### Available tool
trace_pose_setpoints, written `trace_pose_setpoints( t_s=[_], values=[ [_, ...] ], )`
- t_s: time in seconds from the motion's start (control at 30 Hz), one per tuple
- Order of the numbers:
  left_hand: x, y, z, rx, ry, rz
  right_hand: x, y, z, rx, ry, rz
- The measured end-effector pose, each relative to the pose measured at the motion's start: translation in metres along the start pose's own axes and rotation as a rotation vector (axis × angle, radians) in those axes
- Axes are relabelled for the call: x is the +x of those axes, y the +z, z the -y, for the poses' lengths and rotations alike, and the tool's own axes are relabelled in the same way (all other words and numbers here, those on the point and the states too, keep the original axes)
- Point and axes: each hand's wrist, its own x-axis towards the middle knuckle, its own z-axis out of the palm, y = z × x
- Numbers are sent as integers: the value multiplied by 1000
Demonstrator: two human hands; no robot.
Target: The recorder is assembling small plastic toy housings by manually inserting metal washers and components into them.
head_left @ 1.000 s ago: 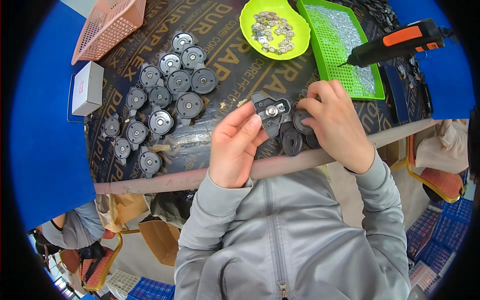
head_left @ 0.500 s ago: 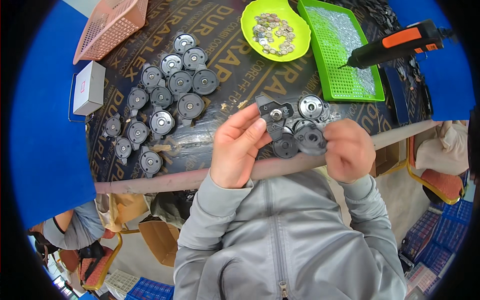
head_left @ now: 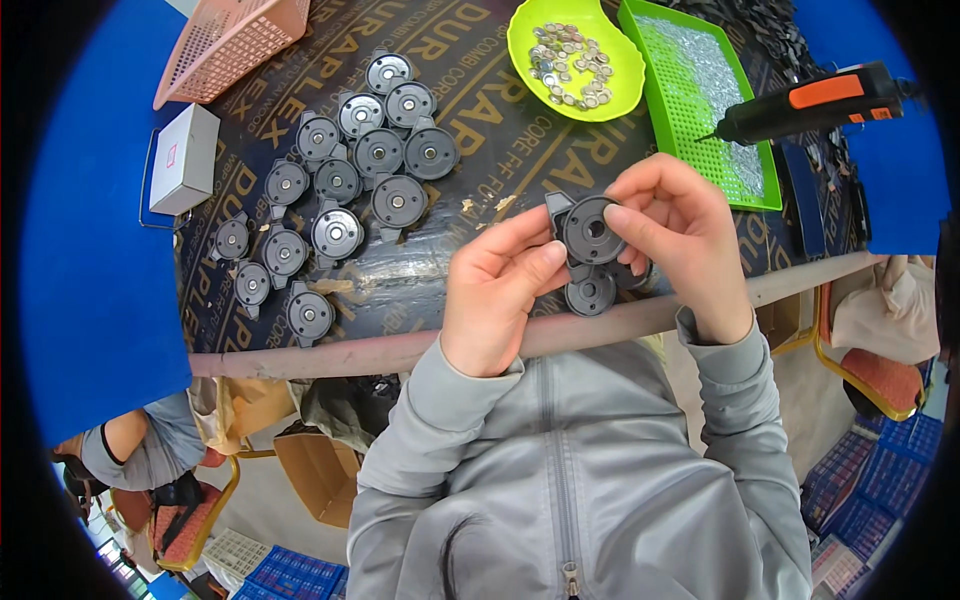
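Observation:
Between my two hands is a dark grey plastic housing (head_left: 557, 204) with a round black disc cover (head_left: 590, 232) laid over it. My left hand (head_left: 498, 292) pinches the housing at its left side, thumb on top. With thumb and fingers, my right hand (head_left: 688, 238) grips the disc cover by its right rim. The cover hides most of the housing's inside. Just below them, another round black disc (head_left: 591, 293) lies near the table's front edge, with more parts partly hidden behind my right fingers.
Several round grey assemblies (head_left: 378, 153) are grouped on the table to the left. A yellow-green bowl (head_left: 633, 75) holds small metal discs. Beside it, a green perforated tray (head_left: 692, 160) holds small silver pieces under a black-and-orange electric screwdriver (head_left: 800, 103). A pink basket (head_left: 225, 45) and white box (head_left: 185, 160) stand far left.
My right hand has brought the disc cover up and left onto the housing in my left hand. The housing's open inside, visible before, is now covered. The view has shifted slightly.

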Motion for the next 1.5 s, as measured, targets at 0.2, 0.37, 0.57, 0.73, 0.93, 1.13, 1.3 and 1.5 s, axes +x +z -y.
trace_pose_setpoints(
  t_s=[0.2,0.37,0.57,0.73,0.93,1.13,1.3,1.5],
  values=[
    [-2,-1,4,40,-18,-87,0,5,-2,28,-14,-18],
    [-1,-2,6,27,10,-87,1,4,-2,88,16,-21],
    [-2,0,5,21,30,-87,-1,6,-2,144,45,-48],
    [-2,2,3,-4,32,-70,0,7,-7,79,-2,-38],
    [-3,2,2,43,127,19,3,5,-20,-23,-127,-13],
    [-9,2,3,244,203,-20,-6,7,-12,86,-43,104],
    [-38,-7,-22,1032,448,-180,-32,-13,-9,-247,-368,-74],
    [-63,-26,-34,1401,463,-671,-43,-84,-5,-549,-474,-444]
  ],
)
